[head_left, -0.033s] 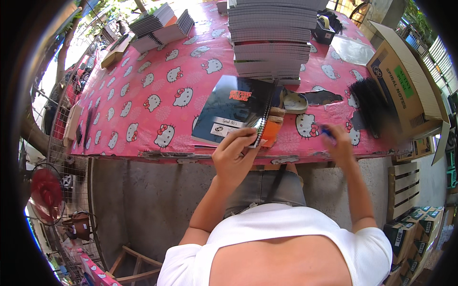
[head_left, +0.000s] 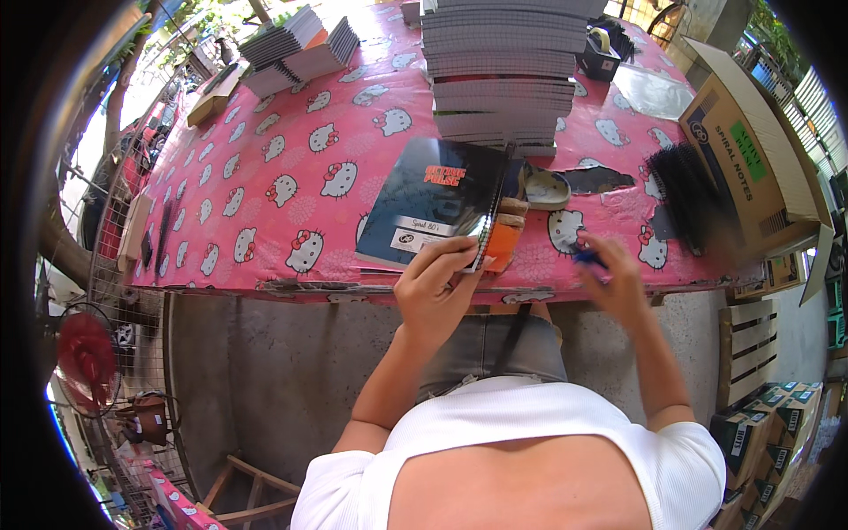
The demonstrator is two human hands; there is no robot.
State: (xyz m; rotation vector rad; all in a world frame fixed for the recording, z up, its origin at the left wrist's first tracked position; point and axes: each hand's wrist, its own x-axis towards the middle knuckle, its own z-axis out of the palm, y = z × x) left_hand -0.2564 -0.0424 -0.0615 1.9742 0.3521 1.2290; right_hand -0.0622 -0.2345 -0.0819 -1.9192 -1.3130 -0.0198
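Observation:
A spiral notebook (head_left: 433, 199) with a dark blue-black cover and orange lettering lies tilted near the table's front edge. Its black coil (head_left: 495, 208) runs down the right side. My left hand (head_left: 437, 283) is closed on the notebook's lower right corner, thumb and fingers pinching beside the coil. To the right, above the table edge, my right hand (head_left: 616, 281) is curled around a small blue-handled tool (head_left: 590, 258); motion blur hides its exact kind. Between the hands, an orange block-like thing (head_left: 503, 243) with a brown top sits partly under the notebook.
A tall stack of notebooks (head_left: 503, 97) stands behind. Right of it are a tape dispenser (head_left: 599, 60), a shallow round dish (head_left: 546, 190), a heap of black coils (head_left: 685, 199) and an open cardboard box (head_left: 760, 159). More notebooks (head_left: 300, 57) lie at the far left of the pink table (head_left: 291, 212).
My right hand has moved a little left, toward the notebook, with the blue-handled tool. The left hand keeps its hold, and the notebook has barely shifted.

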